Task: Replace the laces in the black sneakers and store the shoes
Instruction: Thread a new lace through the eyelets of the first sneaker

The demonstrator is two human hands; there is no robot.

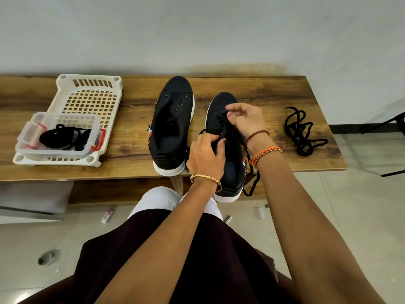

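At lower centre of the frame, your left hand [206, 156] grips the collar and tongue of the right-hand sneaker [225, 145]; keep it pinned so the eyelets stay put. Just above, your right hand [245, 121] pinches the lace [252, 183], whose loose end hangs off the table edge [131, 172]. I'd pull each crossing snug and even before the next eyelet. Mid-frame, the other sneaker [173, 126] lies unlaced. A loose lace [300, 130] lies at right, more in the clear box [59, 137] at left.
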